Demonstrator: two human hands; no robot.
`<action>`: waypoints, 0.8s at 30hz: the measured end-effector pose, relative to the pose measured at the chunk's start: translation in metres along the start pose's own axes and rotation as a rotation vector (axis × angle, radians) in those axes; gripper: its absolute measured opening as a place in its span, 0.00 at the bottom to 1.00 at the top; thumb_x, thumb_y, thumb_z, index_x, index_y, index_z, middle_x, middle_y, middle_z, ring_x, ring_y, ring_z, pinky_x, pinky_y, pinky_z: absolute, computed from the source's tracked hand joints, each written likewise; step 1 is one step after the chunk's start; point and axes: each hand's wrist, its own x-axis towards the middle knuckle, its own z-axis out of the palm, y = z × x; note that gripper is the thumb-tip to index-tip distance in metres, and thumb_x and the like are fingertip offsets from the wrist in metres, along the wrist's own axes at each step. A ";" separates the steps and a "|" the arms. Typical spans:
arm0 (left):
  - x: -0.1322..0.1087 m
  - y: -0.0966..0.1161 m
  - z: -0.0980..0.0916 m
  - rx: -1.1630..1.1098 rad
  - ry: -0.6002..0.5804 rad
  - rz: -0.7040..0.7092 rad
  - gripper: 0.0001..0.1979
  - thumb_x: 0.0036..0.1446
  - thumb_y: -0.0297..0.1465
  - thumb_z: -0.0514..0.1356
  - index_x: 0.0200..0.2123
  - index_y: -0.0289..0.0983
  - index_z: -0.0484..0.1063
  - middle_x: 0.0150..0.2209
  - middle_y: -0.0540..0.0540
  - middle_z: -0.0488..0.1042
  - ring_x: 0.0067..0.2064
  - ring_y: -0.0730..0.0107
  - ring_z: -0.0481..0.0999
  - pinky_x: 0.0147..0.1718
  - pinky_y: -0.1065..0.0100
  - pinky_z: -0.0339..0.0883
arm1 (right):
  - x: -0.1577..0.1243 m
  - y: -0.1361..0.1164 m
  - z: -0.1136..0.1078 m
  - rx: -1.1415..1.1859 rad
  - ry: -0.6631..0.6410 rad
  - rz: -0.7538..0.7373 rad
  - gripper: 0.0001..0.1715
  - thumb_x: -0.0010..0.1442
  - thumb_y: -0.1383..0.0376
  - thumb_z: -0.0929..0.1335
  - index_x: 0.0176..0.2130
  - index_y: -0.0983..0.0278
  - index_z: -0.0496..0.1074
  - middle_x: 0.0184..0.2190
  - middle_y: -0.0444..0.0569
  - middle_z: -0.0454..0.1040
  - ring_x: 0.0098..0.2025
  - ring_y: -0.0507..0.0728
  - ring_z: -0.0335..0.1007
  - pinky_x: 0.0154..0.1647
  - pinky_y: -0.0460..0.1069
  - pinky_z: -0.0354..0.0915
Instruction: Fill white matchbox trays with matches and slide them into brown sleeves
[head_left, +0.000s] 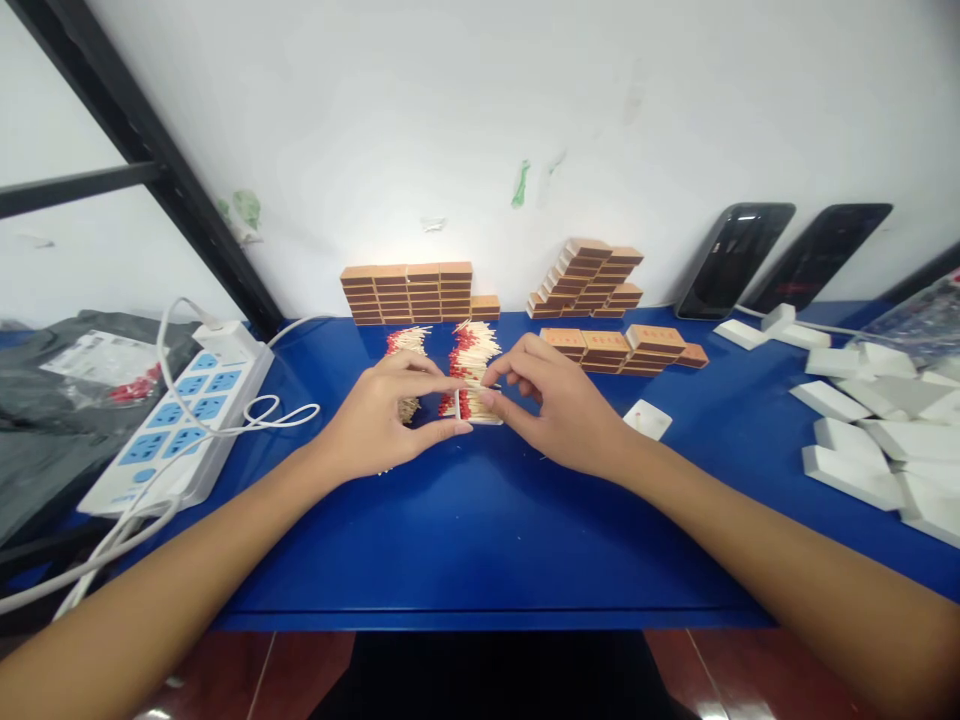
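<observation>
Near the middle of the blue table, my left hand (390, 412) grips the left end of a small white matchbox tray (489, 421) between thumb and fingers. Red-headed matches lie in the tray. My right hand (551, 400) is at the tray's right end, its thumb and index finger bent close together at the match sticks; whether they pinch any is too small to tell. Just behind the tray spreads a pile of matches (474, 350), red heads to the left. Another pile of matches (407, 341) lies partly hidden behind my left hand.
Stacked matchboxes (409, 292) stand by the wall, with more stacks (592, 280) to the right and a lower row (615, 348) before them. White trays (855, 475) heap at the right. A power strip (180, 420) with cables lies left; two phones (735, 260) lean on the wall.
</observation>
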 end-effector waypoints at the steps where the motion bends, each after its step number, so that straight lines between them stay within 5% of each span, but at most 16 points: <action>1: 0.000 0.001 0.000 0.003 -0.002 0.009 0.21 0.57 0.43 0.73 0.51 0.41 0.83 0.46 0.43 0.80 0.46 0.62 0.80 0.49 0.59 0.76 | 0.000 0.001 0.000 0.000 -0.003 0.005 0.03 0.69 0.64 0.70 0.44 0.60 0.73 0.38 0.47 0.68 0.37 0.55 0.65 0.36 0.51 0.63; 24: -0.001 0.000 0.000 0.051 -0.018 0.029 0.20 0.58 0.43 0.73 0.51 0.43 0.82 0.47 0.42 0.80 0.50 0.60 0.79 0.52 0.56 0.75 | 0.001 0.002 -0.008 -0.021 -0.085 0.026 0.05 0.71 0.64 0.68 0.40 0.61 0.73 0.38 0.48 0.71 0.36 0.55 0.67 0.38 0.51 0.63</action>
